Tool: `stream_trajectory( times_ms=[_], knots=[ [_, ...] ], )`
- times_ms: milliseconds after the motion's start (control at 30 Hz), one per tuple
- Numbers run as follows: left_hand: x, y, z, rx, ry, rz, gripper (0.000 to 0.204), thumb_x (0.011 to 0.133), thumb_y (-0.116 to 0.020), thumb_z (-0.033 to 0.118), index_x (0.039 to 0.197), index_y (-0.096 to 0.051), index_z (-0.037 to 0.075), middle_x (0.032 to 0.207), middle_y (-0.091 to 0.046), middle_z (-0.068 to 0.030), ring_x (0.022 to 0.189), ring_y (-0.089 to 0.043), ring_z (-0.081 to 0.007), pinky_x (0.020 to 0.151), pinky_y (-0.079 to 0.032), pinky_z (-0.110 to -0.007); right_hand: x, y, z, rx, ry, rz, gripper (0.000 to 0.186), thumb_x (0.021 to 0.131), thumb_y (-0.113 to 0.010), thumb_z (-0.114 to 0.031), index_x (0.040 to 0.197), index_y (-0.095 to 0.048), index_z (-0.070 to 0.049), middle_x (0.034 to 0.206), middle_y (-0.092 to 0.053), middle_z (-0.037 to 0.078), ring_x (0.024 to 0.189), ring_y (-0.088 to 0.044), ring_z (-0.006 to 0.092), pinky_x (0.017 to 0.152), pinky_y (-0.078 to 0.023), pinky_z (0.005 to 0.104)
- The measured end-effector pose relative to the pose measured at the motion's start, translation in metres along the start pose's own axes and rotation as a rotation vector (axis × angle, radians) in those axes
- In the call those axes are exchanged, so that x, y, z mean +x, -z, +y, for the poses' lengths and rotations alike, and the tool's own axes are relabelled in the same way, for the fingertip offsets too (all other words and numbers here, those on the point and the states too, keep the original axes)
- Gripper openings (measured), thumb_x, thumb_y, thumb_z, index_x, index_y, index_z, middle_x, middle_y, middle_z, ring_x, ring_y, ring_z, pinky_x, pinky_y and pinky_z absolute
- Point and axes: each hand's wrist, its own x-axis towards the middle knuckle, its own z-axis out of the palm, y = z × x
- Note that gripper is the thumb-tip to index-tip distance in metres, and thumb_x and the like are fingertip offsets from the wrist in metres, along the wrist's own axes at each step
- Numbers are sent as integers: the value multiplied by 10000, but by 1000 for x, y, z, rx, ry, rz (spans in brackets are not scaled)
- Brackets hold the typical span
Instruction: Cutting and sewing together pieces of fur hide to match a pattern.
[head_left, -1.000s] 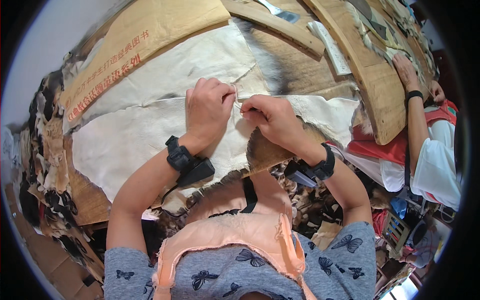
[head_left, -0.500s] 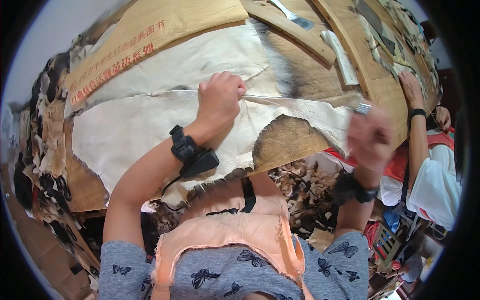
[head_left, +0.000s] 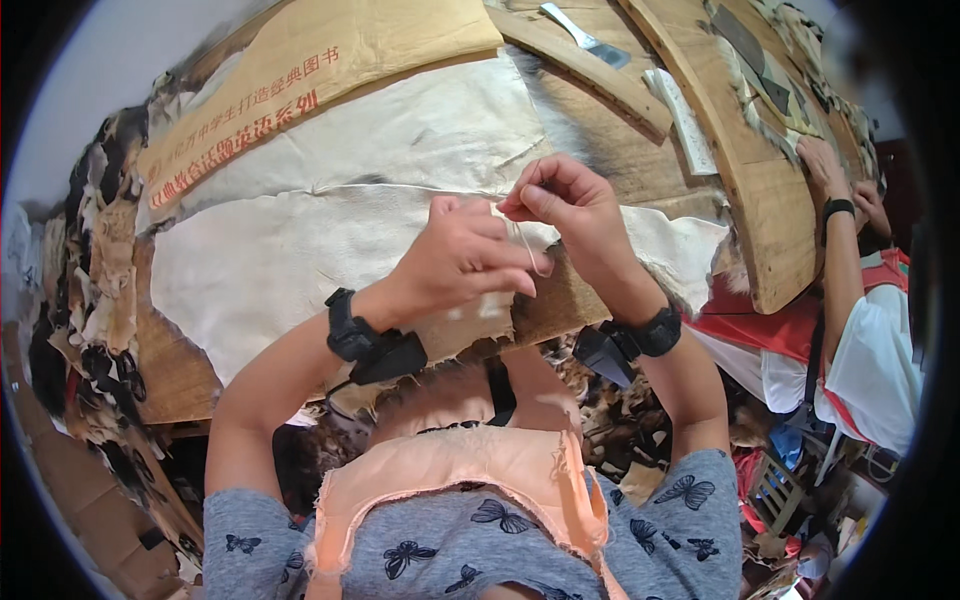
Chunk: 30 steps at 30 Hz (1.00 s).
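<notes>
Pale hide pieces [head_left: 290, 240] lie skin side up, meeting along a seam that runs across the middle. My left hand [head_left: 460, 258] is at the seam, its upper fingers curled on the hide edge and its lower fingers stretched to the right. A thin pale thread [head_left: 527, 246] loops down by those stretched fingers. Close beside it, my right hand [head_left: 575, 205] pinches the thread at the seam, thumb and forefinger together. Whether a needle is between those fingertips is too small to tell.
A yellowish printed paper sheet [head_left: 330, 85] covers the hide's far side. Wooden strips [head_left: 590, 75], a flat brush [head_left: 590, 38] and a white bar [head_left: 682, 122] lie far right. Fur scraps [head_left: 105, 260] hang at the left. Another person's arm [head_left: 840, 235] works at the right.
My right hand has come back left from the board's right side, where it held the thread drawn out, to meet my left hand. The thread is now slack, and my left hand's lower fingers have spread.
</notes>
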Motion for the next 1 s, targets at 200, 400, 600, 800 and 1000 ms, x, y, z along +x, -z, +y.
stream_trajectory(
  times_ms=[200,400,600,800,1000],
  knots=[
    [6,6,-24,229,413,347,173,783,-656,245,931,-725,188,713,-592,-11,707,-523,-190,644,-386,-324,-23,1,17,-545,112,48,79,779,-620,-3,851,-640,-28,744,-653,47,685,-604,105,643,-466,228],
    [13,-2,-23,533,364,304,179,781,-646,238,918,-724,153,726,-598,-12,744,-529,-188,680,-365,-314,-40,11,8,-749,174,94,106,764,-591,77,823,-628,-3,744,-651,44,676,-603,101,636,-478,234],
    [15,-5,-19,539,387,286,165,790,-625,202,903,-721,131,770,-616,-5,811,-530,-172,755,-324,-321,-50,23,9,-606,-21,110,102,793,-583,76,837,-636,1,736,-642,22,588,-567,56,515,-455,202],
    [18,-5,-19,505,367,297,157,784,-619,169,887,-712,94,780,-623,-34,793,-545,-188,750,-363,-315,-53,27,8,-595,6,77,107,773,-601,43,855,-642,-11,697,-644,53,563,-588,87,508,-463,233],
    [19,-5,-24,414,399,291,143,784,-618,172,853,-695,74,783,-626,-69,795,-569,-211,731,-413,-326,-55,33,9,-635,7,67,126,766,-603,53,863,-645,-17,689,-644,50,576,-589,83,507,-466,229]
  ],
)
